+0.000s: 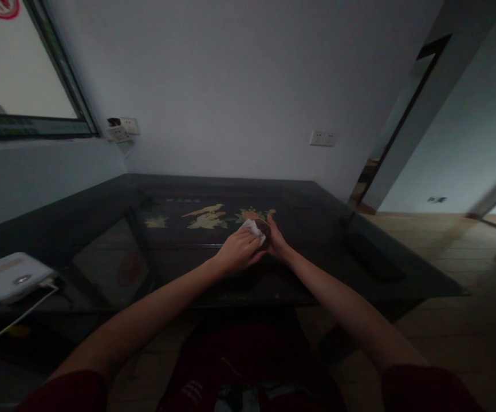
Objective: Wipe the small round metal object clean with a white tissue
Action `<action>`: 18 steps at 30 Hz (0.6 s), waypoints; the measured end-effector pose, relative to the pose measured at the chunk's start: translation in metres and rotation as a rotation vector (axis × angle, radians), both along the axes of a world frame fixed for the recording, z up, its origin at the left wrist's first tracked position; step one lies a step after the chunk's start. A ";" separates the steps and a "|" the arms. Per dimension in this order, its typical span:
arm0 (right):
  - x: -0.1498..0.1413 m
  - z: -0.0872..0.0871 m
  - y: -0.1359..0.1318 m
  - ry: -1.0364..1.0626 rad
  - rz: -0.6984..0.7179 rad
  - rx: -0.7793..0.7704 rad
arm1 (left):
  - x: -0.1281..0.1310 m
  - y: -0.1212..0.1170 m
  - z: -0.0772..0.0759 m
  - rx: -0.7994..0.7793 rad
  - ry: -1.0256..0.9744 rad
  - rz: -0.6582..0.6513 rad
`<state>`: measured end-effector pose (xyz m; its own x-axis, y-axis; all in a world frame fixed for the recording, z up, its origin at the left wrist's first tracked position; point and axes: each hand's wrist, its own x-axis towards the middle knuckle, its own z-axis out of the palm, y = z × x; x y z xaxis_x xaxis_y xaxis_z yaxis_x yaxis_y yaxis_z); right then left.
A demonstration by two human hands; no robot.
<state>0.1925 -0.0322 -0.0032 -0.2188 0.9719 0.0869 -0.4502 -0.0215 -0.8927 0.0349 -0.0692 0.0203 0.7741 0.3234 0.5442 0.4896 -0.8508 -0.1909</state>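
Left hand (239,250), fingers bunched on a white tissue (251,226), pressing it to a dark round object (264,228), too dim to name; right hand (278,238) grips its other side! All above the glossy black table (317,220), white box (14,276) far left.

From far away, I think I'm looking into a room in somebody's home. I can see a wood floor (437,252), pale walls (231,86) with plug sockets (324,138), and a big window (20,63) on the left. The shiny dark table (308,212) has a bird and flower picture (207,220) on it.
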 end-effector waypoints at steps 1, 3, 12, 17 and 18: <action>-0.001 0.000 -0.001 -0.020 -0.007 0.022 | 0.000 -0.001 -0.001 -0.058 -0.011 0.011; -0.002 -0.001 -0.001 -0.057 -0.022 0.069 | 0.001 -0.003 -0.004 -0.192 -0.067 0.039; -0.006 -0.002 0.005 -0.001 -0.152 0.236 | 0.010 -0.006 -0.009 -0.662 -0.429 -0.091; -0.006 -0.001 0.003 -0.017 -0.178 0.198 | 0.011 -0.005 -0.010 -0.636 -0.378 -0.042; -0.006 -0.001 0.003 -0.010 -0.176 0.186 | 0.010 -0.004 -0.010 -0.607 -0.337 -0.014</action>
<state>0.1867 -0.0295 -0.0042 -0.0498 0.9626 0.2664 -0.4233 0.2213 -0.8785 0.0453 -0.0732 0.0101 0.6013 0.6375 0.4817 0.4265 -0.7659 0.4812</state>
